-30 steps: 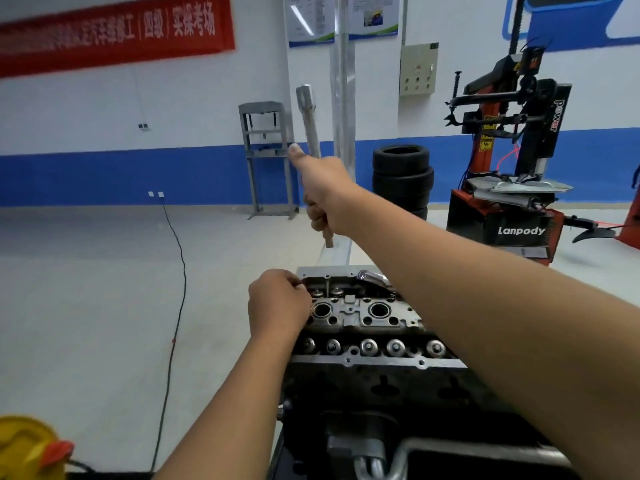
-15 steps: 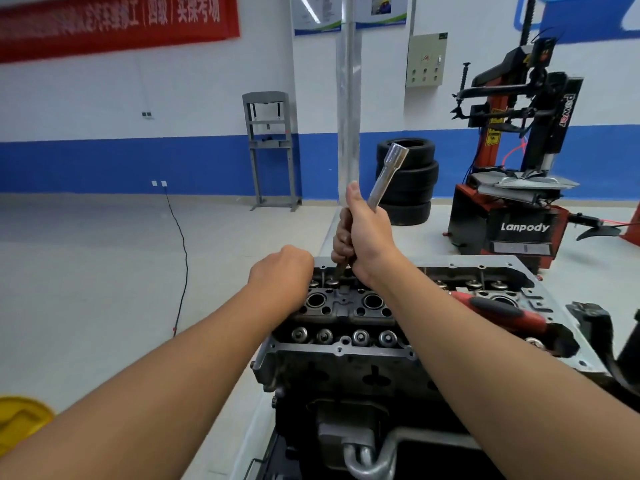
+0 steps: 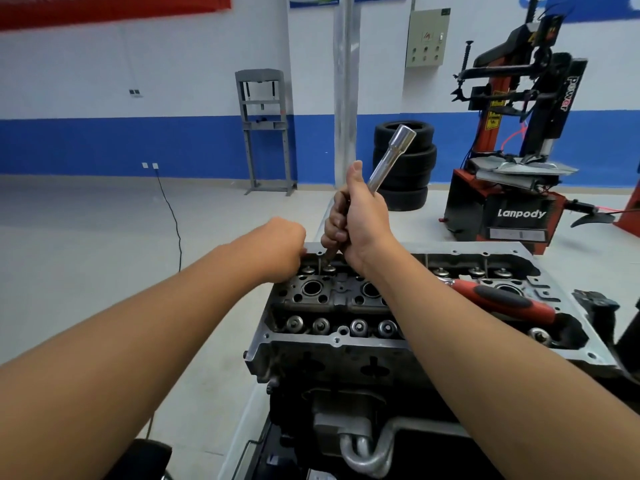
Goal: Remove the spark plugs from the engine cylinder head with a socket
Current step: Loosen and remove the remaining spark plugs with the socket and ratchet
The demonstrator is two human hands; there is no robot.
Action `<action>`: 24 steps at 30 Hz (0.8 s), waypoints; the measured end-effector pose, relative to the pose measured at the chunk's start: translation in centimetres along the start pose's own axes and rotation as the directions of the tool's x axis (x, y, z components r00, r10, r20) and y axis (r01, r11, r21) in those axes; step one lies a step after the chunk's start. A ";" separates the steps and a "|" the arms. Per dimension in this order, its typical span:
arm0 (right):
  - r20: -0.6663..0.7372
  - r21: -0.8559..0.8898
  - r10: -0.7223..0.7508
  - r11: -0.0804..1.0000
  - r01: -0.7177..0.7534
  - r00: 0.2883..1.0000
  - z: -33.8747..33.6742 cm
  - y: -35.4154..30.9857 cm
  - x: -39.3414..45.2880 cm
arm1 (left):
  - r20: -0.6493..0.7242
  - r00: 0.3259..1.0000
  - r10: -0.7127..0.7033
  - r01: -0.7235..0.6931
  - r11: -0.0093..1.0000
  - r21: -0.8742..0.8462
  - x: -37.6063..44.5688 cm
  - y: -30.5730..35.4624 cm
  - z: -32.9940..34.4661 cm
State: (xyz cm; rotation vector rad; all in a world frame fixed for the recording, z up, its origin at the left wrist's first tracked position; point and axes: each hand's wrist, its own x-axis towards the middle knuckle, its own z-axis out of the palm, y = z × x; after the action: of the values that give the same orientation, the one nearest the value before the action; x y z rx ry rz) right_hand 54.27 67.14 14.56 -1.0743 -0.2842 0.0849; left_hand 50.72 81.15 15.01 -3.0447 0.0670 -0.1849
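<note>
Socket (image 3: 390, 157) gripped by right hand (image 3: 360, 223), tilted above cylinder head (image 3: 332, 344). Left hand (image 3: 282, 247) clenched at far-left edge, contents hidden. Advisable: straighten before lowering into well.

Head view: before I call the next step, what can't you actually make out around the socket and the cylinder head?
- Lower end of the socket extension: wrapped by the right hand, so whether a spark plug is in it is hidden.
- Left hand fingers: turned away at the cylinder head edge; what they touch is unseen.
- Red ratchet: its head is behind the right forearm.
- Spark plug wells: dark inside, contents unclear.
</note>
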 end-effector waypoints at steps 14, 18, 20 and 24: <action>-0.012 0.048 0.052 0.998 -0.051 0.999 -0.1 -0.4 -0.3 | 0.060 0.998 0.036 -0.022 0.976 -0.217 -0.3 -1.6 -2.4; 0.004 0.086 0.089 0.992 -0.089 0.996 -0.5 -1.1 -1.2 | -0.081 0.997 0.009 -0.053 0.824 -0.564 -1.8 -1.6 -5.1; -0.002 0.128 0.096 0.987 -0.095 0.995 -0.6 -1.9 -2.1 | -0.135 0.991 0.011 -0.101 0.729 -0.678 -2.3 -0.9 -5.8; -0.064 0.208 0.070 0.977 -0.055 0.995 -0.6 -5.1 -4.2 | -0.170 0.984 -0.052 -0.143 0.337 -0.931 -2.9 2.8 -5.8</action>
State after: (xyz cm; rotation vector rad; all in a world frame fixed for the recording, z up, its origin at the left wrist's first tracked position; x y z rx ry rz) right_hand 50.02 63.36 17.95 -0.8782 -0.1727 0.1296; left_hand 47.06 78.04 20.11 -4.2097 0.4281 -0.6063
